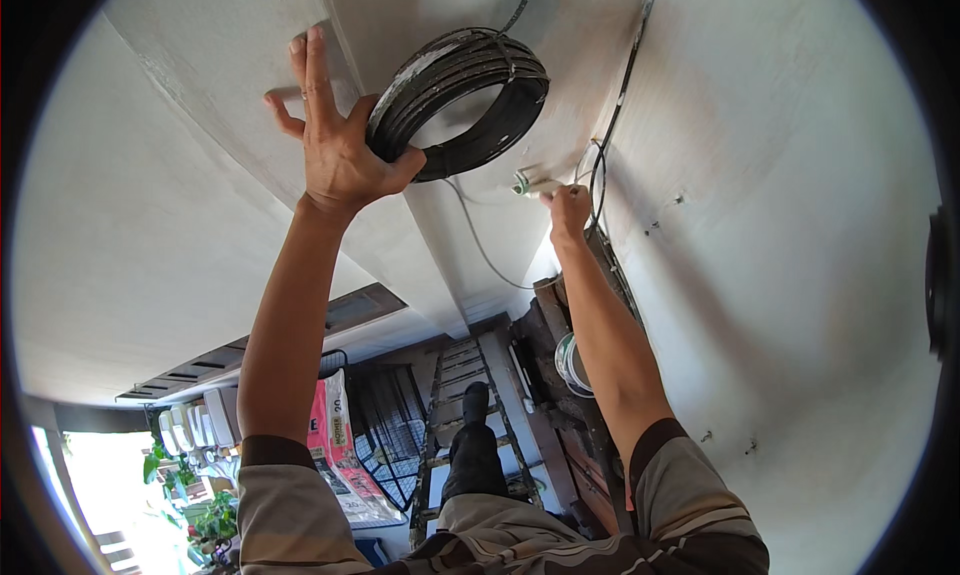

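Note:
My left hand (345, 155) is raised to the pale ceiling surface and grips the near left side of a coil of black cable (468, 155). Its thumb lies along the coil's lower edge, while other fingers stretch up toward the surface. White smears mark the coil's upper left side. To the right, my right hand (570, 211) is closed around a small paint roller (543, 186), white with a green end. The roller is close to the corner where the ceiling and wall meet; whether it touches cannot be made out.
A black cable (628, 80) runs along the corner, looping beside my right hand. A thin grey wire (480, 245) hangs below the coil. Beneath me are a paint-spattered ladder (430, 455), a white bucket (572, 363), a pink-and-white sack (345, 445), a black wire cage (385, 415) and plants (215, 520).

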Available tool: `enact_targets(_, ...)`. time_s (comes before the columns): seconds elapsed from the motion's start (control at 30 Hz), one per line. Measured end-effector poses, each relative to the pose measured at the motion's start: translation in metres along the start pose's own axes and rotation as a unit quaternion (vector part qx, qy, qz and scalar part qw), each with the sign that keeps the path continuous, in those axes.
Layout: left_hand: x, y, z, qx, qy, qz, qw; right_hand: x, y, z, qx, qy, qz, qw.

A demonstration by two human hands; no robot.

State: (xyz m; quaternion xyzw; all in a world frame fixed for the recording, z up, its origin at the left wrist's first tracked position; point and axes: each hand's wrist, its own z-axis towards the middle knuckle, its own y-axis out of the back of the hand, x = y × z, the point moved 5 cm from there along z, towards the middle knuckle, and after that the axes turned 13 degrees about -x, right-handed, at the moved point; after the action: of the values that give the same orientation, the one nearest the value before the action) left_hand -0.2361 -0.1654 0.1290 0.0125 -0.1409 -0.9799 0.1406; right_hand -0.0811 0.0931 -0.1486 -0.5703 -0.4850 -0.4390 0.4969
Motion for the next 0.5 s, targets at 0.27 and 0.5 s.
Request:
enact_targets(0.27,0.011,0.007,-0.001,-0.004,-0.010,0.008,1.000,0.116,-0.005,-0.051,0.063,0.035,0.204,0.976)
enact_targets(0.5,-0.007,-0.006,0.004,0.001,-0.007,0.009,1.000,0.031,0.016,-0.015,-0.003,0.258,-0.033,0.965)
